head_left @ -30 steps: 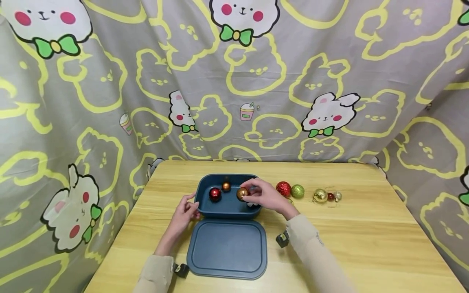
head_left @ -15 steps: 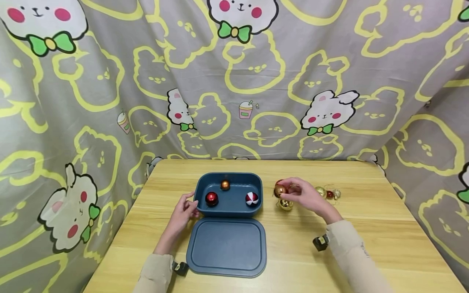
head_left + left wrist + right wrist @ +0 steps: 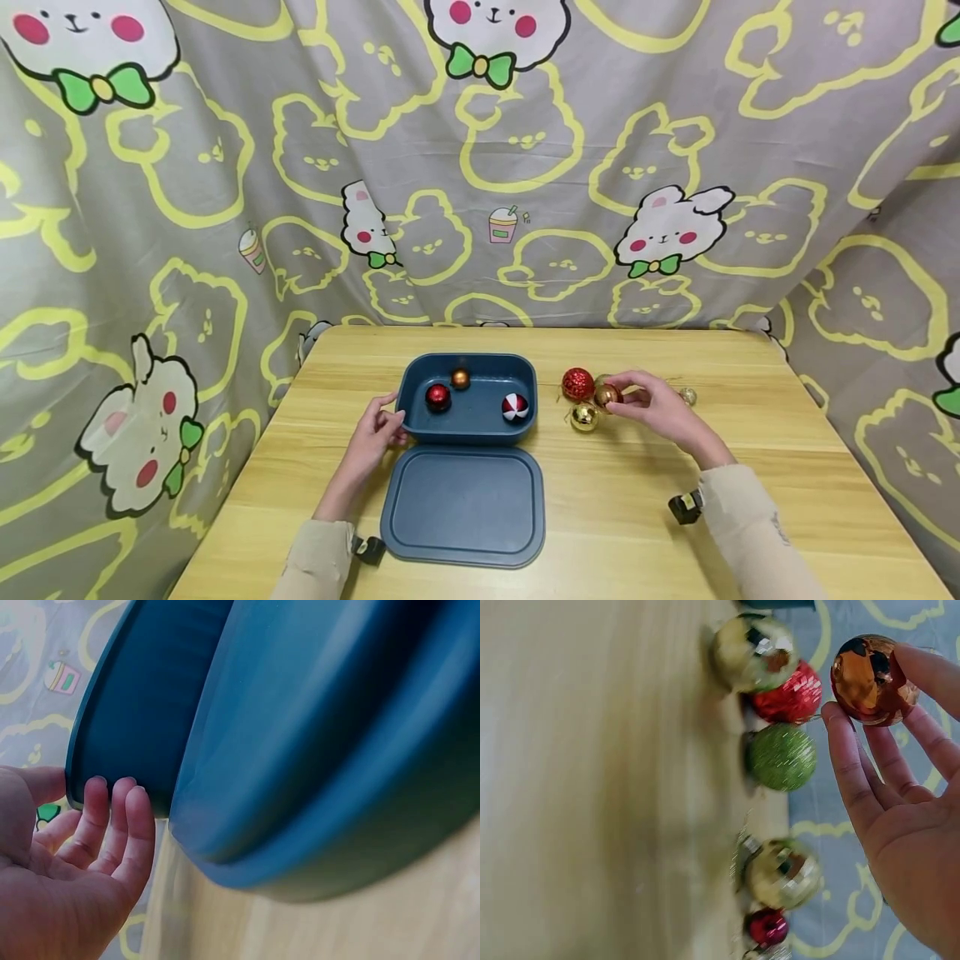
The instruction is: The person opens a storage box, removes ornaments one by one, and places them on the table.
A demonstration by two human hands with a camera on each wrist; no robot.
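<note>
In the head view, my left hand holds the left end of a dark blue box. Its thumb is at the rim and its fingers lie against the wall. Inside the box are a shiny red Christmas ball, a small copper ball and a red-and-white ball. My right hand pinches a shiny copper Christmas ball between thumb and fingers, raised beside other ornaments. A gold ball, a glittery red ball and a green ball are nearest to it.
The box's lid lies flat just in front of it on the wooden table. Farther right are another gold ball, a small dark red ball and a small pale gold ball. A patterned curtain hangs behind.
My right hand has carried the copper ball out from over the box to the right, beside the loose ornaments. My left hand stays on the box, and the red ball inside has shifted slightly.
</note>
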